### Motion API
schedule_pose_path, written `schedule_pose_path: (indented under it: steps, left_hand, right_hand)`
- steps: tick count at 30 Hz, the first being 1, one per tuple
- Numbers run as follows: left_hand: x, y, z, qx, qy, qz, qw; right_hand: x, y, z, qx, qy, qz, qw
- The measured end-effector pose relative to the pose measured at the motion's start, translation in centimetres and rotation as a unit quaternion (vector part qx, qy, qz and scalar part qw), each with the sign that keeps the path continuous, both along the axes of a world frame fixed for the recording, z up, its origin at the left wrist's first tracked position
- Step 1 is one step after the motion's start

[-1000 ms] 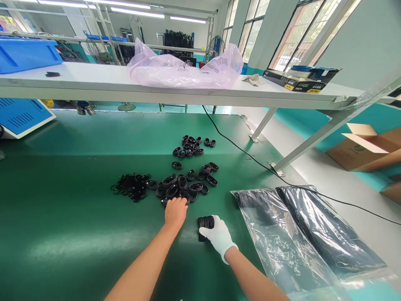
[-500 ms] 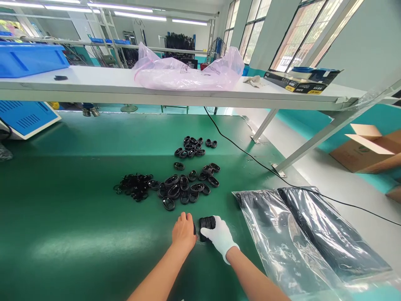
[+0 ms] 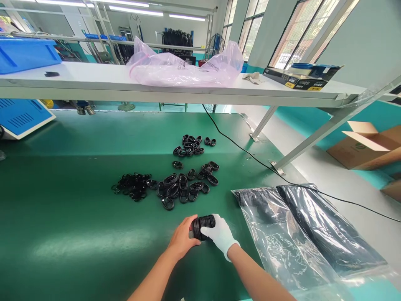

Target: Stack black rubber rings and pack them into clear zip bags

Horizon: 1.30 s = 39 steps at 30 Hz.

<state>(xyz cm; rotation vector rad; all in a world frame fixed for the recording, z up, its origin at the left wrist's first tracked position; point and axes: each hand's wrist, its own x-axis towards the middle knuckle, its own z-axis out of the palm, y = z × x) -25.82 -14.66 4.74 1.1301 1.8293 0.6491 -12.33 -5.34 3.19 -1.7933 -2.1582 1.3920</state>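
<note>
A stack of thin black oval rings (image 3: 200, 226) stands on edge on the green worktop, pressed together between my two hands. My bare left hand (image 3: 182, 239) grips its left end, with the thumb low and the fingers over the top. At the right end, my right hand (image 3: 221, 236), in a white glove, is closed round the rings. Just beyond lies a loose group of glossy black oval rings (image 3: 173, 190), some bundled several deep. To its left is a tangled heap of thin black rings (image 3: 133, 186).
Smaller black ring bundles (image 3: 189, 145) lie farther back. Clear plastic bags (image 3: 291, 234) with black contents cover the right side. A black cable (image 3: 238, 147) crosses the worktop. Overhead, a white shelf (image 3: 103, 85) bears a pink plastic bag (image 3: 184, 71) and a blue bin (image 3: 26, 54).
My left hand has turned and opened its thumb side toward the stack, bringing more rings against its left end. The stack is now longer. My gloved right hand has stayed in place.
</note>
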Motion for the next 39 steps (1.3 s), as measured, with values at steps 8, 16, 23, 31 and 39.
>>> schedule_pose_path:
  steps: [8, 16, 23, 31, 39]
  left_hand:
    - [-0.1, -0.1, -0.4, 0.013, -0.032, 0.001, 0.999]
    - [0.5, -0.2, -0.4, 0.023, 0.032, -0.028, 0.999]
    - [-5.1, 0.8, 1.0, -0.089, 0.325, 0.083, 0.938]
    - [-2.4, -1.9, 1.2, -0.066, 0.319, -0.091, 0.941]
    - [0.2, 0.0, 1.9, -0.115, 0.305, -0.056, 0.944]
  right_hand:
    - [0.1, 0.1, 0.2, -0.004, 0.009, -0.006, 1.0]
    - [-1.2, -1.4, 0.6, 0.014, -0.053, -0.025, 0.998]
    - [-1.3, -1.7, 0.3, 0.015, -0.055, -0.02, 0.998]
    - [-1.2, -1.6, 0.4, 0.027, -0.055, -0.02, 0.998]
    - [-1.2, -1.6, 0.7, 0.032, -0.055, -0.021, 0.998]
